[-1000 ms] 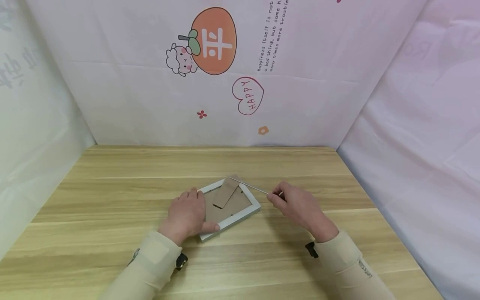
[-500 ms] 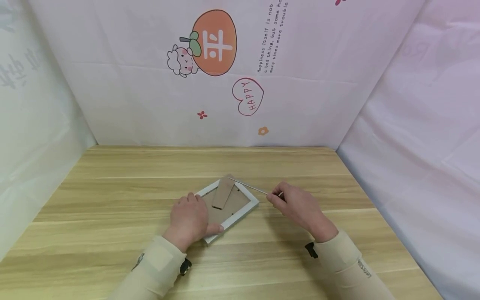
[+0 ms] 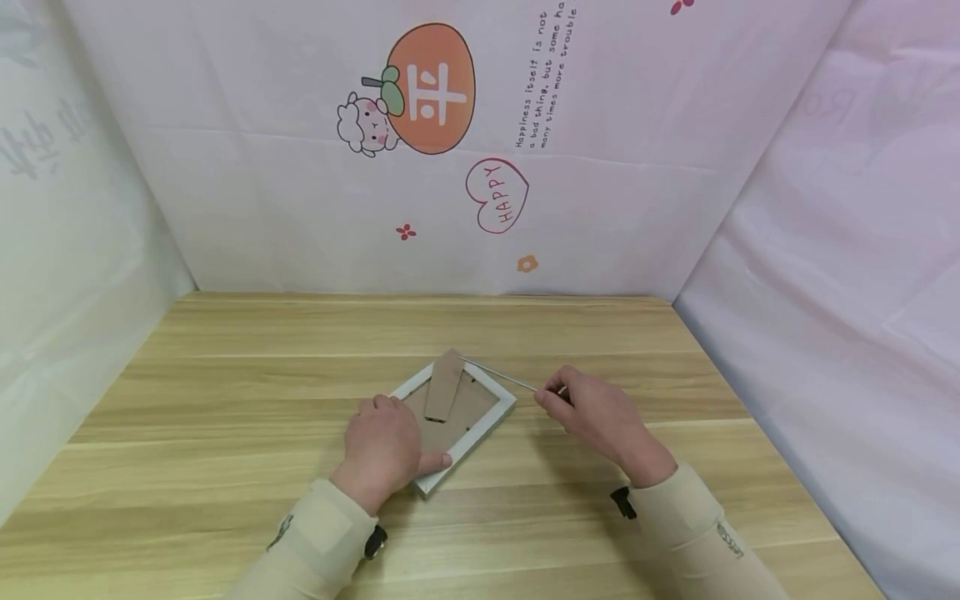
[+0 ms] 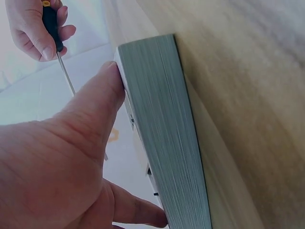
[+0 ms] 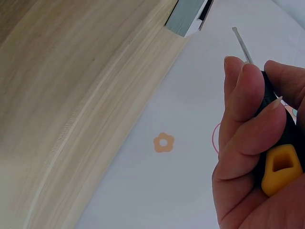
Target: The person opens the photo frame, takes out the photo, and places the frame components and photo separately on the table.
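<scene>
A silver picture frame [image 3: 487,423] lies on the table with its brown backing up. Its brown easel stand [image 3: 444,387] slants across the backing, and the top pokes past the far rim. My left hand [image 3: 384,446] holds the frame's near-left end, thumb along the right rail and fingers over the left one. In the left wrist view the thumb sits on the brushed metal edge [image 4: 159,114]. My right hand [image 3: 600,417] grips a screwdriver with a black and yellow handle [image 5: 281,167]. Its thin shaft [image 3: 498,373] reaches left, the tip overlapping the stand's upper end.
The wood-grain table [image 3: 262,358] meets a white printed cloth [image 3: 300,208] at its back edge. More white cloth [image 3: 847,275] hangs at the sides. Dark wrist straps [image 3: 623,502] show at both cuffs.
The picture frame has turned clockwise, its near corner shifting right and toward me while its far end swings left. My left hand moved right with it. The right hand has barely moved.
</scene>
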`<action>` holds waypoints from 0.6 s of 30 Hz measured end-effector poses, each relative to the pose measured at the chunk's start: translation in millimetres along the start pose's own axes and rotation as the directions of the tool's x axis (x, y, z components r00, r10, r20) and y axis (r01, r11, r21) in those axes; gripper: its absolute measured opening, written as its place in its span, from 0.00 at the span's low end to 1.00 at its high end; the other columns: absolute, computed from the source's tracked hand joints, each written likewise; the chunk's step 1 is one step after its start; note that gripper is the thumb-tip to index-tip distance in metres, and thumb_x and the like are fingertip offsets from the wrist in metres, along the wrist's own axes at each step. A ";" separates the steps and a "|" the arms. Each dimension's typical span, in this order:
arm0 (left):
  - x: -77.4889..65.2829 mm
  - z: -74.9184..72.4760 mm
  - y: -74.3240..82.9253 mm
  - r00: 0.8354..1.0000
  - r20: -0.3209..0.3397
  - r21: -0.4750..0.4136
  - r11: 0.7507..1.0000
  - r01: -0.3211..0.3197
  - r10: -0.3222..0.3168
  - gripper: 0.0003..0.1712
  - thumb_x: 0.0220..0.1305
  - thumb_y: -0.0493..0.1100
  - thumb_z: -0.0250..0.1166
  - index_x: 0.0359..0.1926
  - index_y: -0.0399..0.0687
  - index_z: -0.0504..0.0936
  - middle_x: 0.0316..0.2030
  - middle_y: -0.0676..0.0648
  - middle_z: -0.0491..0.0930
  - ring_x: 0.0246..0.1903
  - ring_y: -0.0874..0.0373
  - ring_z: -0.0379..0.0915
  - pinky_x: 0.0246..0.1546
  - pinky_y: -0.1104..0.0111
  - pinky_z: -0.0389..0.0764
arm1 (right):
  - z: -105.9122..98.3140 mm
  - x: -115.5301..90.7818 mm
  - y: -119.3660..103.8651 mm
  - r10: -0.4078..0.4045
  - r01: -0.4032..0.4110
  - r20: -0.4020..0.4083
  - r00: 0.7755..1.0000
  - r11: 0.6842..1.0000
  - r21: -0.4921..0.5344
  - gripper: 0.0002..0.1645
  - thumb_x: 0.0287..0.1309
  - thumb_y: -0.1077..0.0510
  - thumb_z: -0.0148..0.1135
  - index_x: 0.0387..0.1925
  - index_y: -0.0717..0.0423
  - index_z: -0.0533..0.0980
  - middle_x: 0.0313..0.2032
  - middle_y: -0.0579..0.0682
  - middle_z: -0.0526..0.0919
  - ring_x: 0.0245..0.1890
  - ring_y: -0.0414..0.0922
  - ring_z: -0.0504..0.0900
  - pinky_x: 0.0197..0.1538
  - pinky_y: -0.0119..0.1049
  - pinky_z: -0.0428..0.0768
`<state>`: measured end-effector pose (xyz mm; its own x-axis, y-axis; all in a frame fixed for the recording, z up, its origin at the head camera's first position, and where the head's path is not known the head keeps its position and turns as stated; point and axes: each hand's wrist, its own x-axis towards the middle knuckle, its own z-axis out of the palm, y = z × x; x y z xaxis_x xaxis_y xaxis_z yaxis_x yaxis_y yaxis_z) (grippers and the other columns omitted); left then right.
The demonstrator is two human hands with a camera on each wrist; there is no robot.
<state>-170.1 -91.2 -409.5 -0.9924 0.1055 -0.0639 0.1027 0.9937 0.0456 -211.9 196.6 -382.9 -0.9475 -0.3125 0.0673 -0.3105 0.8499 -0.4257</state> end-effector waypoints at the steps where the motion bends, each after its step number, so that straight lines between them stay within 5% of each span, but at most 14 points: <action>1: -0.5 0.0 0.1 1.000 0.001 -0.002 1.000 0.003 -0.003 0.65 0.39 0.83 0.61 0.48 0.21 0.74 0.34 0.34 0.72 0.33 0.45 0.67 0.30 0.55 0.79 | 0.2 -0.1 -0.1 0.001 -0.001 0.000 1.000 1.000 -0.002 0.21 0.66 0.36 0.51 0.40 0.47 0.77 0.28 0.39 0.80 0.23 0.35 0.75 0.31 0.38 0.75; 18: -12.3 -5.5 7.1 0.999 0.010 -0.034 0.998 0.043 -0.043 0.54 0.41 0.80 0.64 0.32 0.25 0.77 0.29 0.35 0.70 0.30 0.48 0.64 0.21 0.59 0.78 | 2.5 -1.5 0.8 -0.003 0.003 -0.005 1.000 1.000 -0.010 0.21 0.66 0.36 0.52 0.40 0.48 0.78 0.28 0.38 0.80 0.23 0.36 0.74 0.29 0.37 0.75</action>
<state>-157.4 -85.6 -402.9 -0.9951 0.0632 -0.0759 0.0574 0.9954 0.0763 -210.6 196.6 -385.6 -0.9470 -0.3126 0.0734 -0.3139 0.8533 -0.4163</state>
